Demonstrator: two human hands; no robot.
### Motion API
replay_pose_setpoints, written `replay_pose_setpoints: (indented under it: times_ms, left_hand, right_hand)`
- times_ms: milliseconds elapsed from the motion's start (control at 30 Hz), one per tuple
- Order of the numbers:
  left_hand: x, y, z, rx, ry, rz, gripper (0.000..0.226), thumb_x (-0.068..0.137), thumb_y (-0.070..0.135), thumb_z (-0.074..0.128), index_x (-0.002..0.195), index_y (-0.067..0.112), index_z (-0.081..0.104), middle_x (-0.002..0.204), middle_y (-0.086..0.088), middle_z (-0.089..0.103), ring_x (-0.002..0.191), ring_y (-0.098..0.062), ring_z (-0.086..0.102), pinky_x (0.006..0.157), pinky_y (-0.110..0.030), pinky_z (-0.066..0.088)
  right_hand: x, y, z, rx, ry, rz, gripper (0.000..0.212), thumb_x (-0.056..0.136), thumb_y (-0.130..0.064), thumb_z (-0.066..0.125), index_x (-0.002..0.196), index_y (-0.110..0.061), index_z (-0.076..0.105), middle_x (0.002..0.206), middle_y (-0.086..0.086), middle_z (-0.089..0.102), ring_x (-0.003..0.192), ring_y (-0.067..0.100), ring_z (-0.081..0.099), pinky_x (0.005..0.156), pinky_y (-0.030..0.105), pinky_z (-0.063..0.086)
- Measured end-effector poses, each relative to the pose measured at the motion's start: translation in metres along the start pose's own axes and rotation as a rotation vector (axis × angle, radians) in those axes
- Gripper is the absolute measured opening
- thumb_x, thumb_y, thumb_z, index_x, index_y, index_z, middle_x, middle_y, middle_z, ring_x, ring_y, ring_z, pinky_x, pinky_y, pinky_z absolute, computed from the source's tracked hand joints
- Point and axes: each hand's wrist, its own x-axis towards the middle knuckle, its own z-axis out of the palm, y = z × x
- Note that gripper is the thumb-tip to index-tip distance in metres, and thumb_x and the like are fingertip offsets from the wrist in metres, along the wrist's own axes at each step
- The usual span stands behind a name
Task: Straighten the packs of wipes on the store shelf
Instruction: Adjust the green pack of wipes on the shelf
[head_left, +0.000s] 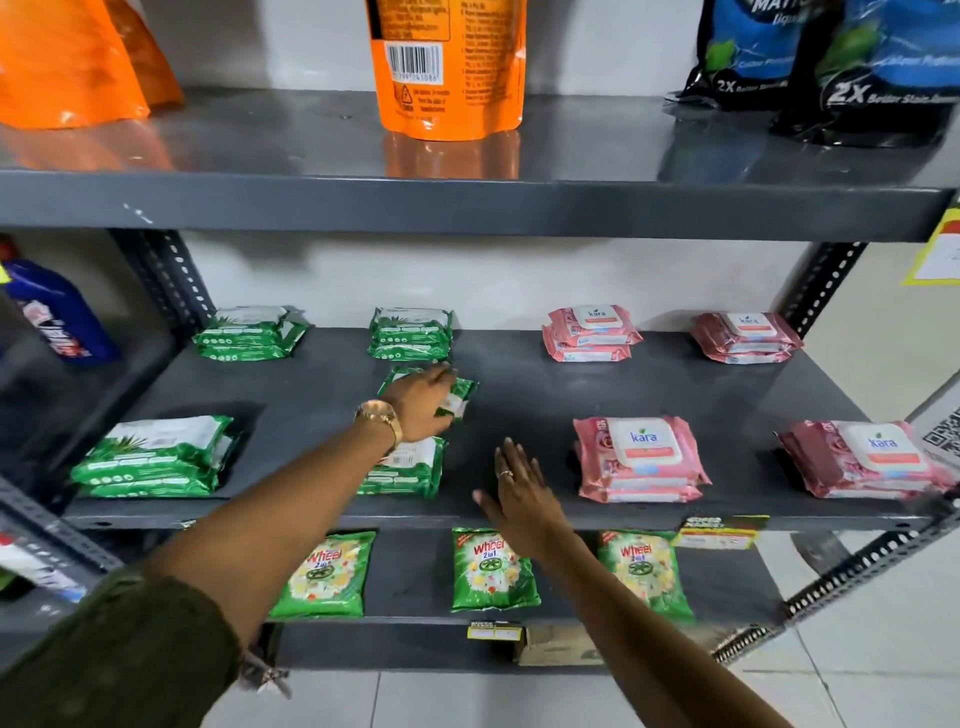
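On the grey middle shelf (519, 395) lie green packs of wipes on the left and pink packs on the right, in a back and a front row. My left hand (423, 402) grips a lone green pack (460, 397) that sits askew between the back green stack (410, 335) and the front green stack (410, 470). My right hand (519, 491) hovers flat with fingers apart over the shelf's front edge, holding nothing. More green stacks lie at the back left (249, 332) and front left (156, 457). Pink stacks lie behind (589, 332) (745, 338) and in front (639, 460) (867, 460).
Orange pouches (447, 67) and dark blue pouches (831, 62) stand on the shelf above. Green detergent packets (491, 569) lie on the shelf below. A blue bottle (57, 312) stands on the neighbouring rack at left. Perforated steel uprights (826, 286) frame the shelf.
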Motion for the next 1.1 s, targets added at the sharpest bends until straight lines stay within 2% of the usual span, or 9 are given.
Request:
replay_pose_setpoints:
  times_ms: [100,200,400,600,700,767,867,967,1100]
  left_hand:
    - [0.017,-0.021,0.008,0.059,-0.147,0.025,0.088,0.086,0.046,0.058,0.150,0.012,0.008,0.161,-0.007,0.004,0.146,-0.028,0.013,0.118,-0.042,0.023]
    - [0.029,-0.033,0.010,0.090,-0.279,0.037,0.095,0.085,0.047,0.060,0.150,0.014,0.000,0.161,-0.004,-0.003,0.147,-0.024,0.003,0.120,-0.044,0.016]
    - [0.053,-0.041,0.000,-0.055,-0.268,0.035,0.097,0.072,0.020,0.078,0.148,0.018,0.018,0.154,-0.012,0.029,0.139,-0.030,0.032,0.114,-0.037,0.031]
    - [0.034,-0.040,-0.045,-0.062,-0.220,-0.011,0.089,0.063,0.034,0.083,0.138,0.018,0.039,0.138,-0.009,0.048,0.122,-0.027,0.049,0.102,-0.032,0.042]
    - [0.008,-0.037,-0.071,-0.029,-0.220,0.010,0.083,0.061,0.037,0.083,0.132,0.016,0.045,0.131,-0.007,0.054,0.115,-0.027,0.053,0.095,-0.033,0.046]
    - [-0.013,-0.031,-0.083,-0.026,-0.250,0.041,0.077,0.059,0.035,0.085,0.125,0.016,0.051,0.114,-0.002,0.059,0.100,-0.023,0.056,0.082,-0.028,0.047]
    - [-0.040,-0.025,-0.082,-0.018,-0.275,0.105,0.069,0.053,0.033,0.086,0.113,0.021,0.055,0.095,0.002,0.059,0.084,-0.021,0.057,0.070,-0.028,0.048]
    - [-0.057,-0.023,-0.059,-0.005,-0.294,0.110,0.069,0.053,0.034,0.087,0.113,0.022,0.056,0.105,-0.004,0.062,0.092,-0.025,0.059,0.076,-0.034,0.051]
    - [-0.067,-0.020,-0.034,-0.050,-0.300,0.015,0.096,0.057,0.038,0.088,0.138,0.022,0.039,0.139,-0.005,0.048,0.123,-0.026,0.049,0.099,-0.034,0.042]
  right_hand:
    - [0.006,-0.001,0.018,-0.058,0.152,0.045,0.089,0.081,-0.062,-0.009,0.147,-0.004,0.003,0.160,0.013,-0.002,0.148,0.024,-0.004,0.118,0.036,-0.011]
    - [0.007,0.000,0.027,-0.103,0.246,0.049,0.085,0.086,-0.058,-0.006,0.145,-0.002,0.019,0.157,0.014,0.019,0.147,0.026,0.014,0.120,0.043,-0.004]
    - [0.009,-0.001,0.028,-0.125,0.221,0.081,0.080,0.090,-0.055,0.000,0.142,-0.002,0.030,0.153,0.015,0.032,0.143,0.028,0.027,0.112,0.043,0.005]
    - [0.007,0.000,0.030,-0.118,0.242,0.080,0.079,0.091,-0.055,0.002,0.140,-0.003,0.035,0.150,0.015,0.037,0.141,0.028,0.031,0.113,0.042,0.005]
    - [0.007,0.002,0.031,-0.116,0.261,0.063,0.085,0.087,-0.058,-0.006,0.144,-0.003,0.025,0.155,0.014,0.026,0.145,0.027,0.021,0.113,0.038,-0.009]
    - [0.006,0.002,0.030,-0.123,0.253,0.043,0.092,0.080,-0.061,-0.016,0.146,-0.005,0.015,0.159,0.012,0.015,0.148,0.024,0.009,0.111,0.034,-0.019]
    - [0.005,0.002,0.028,-0.110,0.231,0.036,0.099,0.074,-0.063,-0.024,0.147,-0.006,0.008,0.160,0.011,0.007,0.148,0.023,0.001,0.118,0.038,-0.015]
    - [0.004,0.003,0.027,-0.105,0.211,0.042,0.104,0.069,-0.065,-0.029,0.148,-0.006,0.006,0.160,0.010,0.003,0.148,0.022,-0.003,0.121,0.043,-0.006]
    - [0.003,0.000,0.024,-0.102,0.172,0.045,0.112,0.061,-0.067,-0.036,0.148,-0.006,0.002,0.161,0.010,-0.001,0.148,0.022,-0.006,0.121,0.043,-0.007]
